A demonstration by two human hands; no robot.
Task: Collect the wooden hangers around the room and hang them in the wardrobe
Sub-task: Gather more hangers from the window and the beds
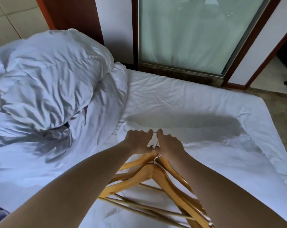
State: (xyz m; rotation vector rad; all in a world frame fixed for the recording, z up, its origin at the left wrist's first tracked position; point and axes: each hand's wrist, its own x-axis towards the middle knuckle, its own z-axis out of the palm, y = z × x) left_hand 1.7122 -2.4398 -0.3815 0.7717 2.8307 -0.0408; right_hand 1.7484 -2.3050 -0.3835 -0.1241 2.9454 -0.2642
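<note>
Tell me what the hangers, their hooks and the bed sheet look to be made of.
The hangers: wood, going by the golden-yellow colour and soft sheen, probably varnished. The hooks: metal, thin, silvery, glinting between the left hand and right hand that hold them. The bed sheet: white woven cloth, matte and creased; fibre cannot be told.

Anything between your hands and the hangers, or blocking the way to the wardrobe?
Nothing between them: the left hand and right hand both grip the wooden hangers by their hooks, above the bed. No wardrobe is clearly in view, so that path cannot be judged.
</note>
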